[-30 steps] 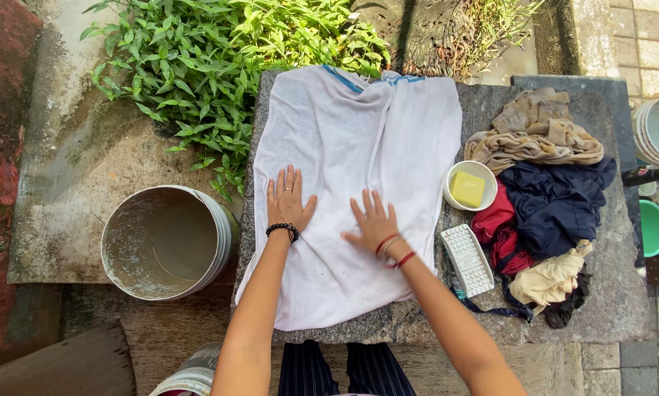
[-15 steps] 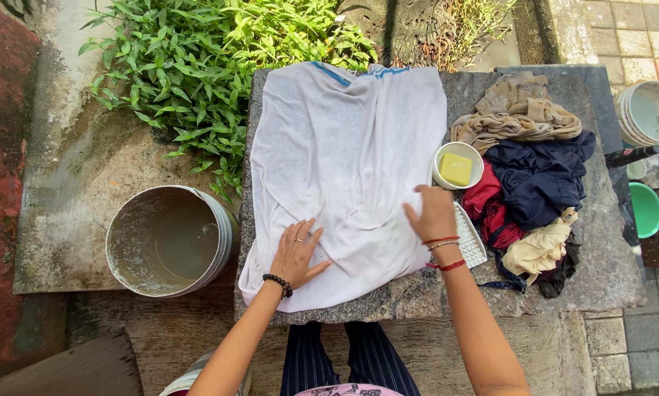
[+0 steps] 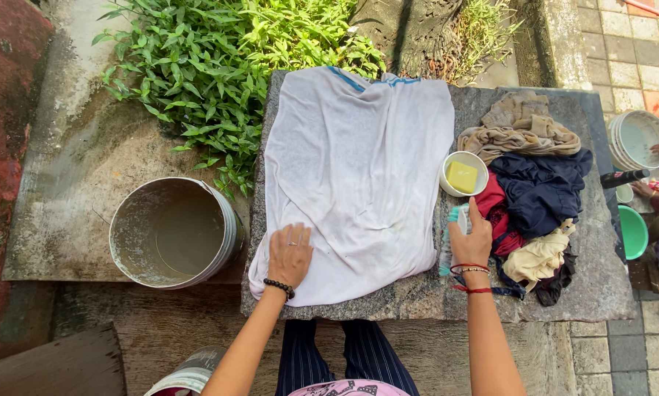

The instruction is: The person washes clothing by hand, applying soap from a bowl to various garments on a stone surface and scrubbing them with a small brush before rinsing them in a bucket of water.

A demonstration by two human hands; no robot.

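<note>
Scrub brush (image 3: pixel 452 246), white, stands on edge just right of the white shirt (image 3: pixel 359 176) spread over the stone table (image 3: pixel 564 293), clasped in the right hand (image 3: pixel 472 240); the left hand (image 3: pixel 290 254) presses flat, fingers spread, on the shirt's near left corner.

Cloth (image 3: pixel 359 169) on slab (image 3: pixel 417 304); bucket (image 3: pixel 174 232) left, clothes pile (image 3: pixel 538 194) right

single head-worn view, straight down, fairly close over stone slab (image 3: pixel 417 308) and both forearms
</note>
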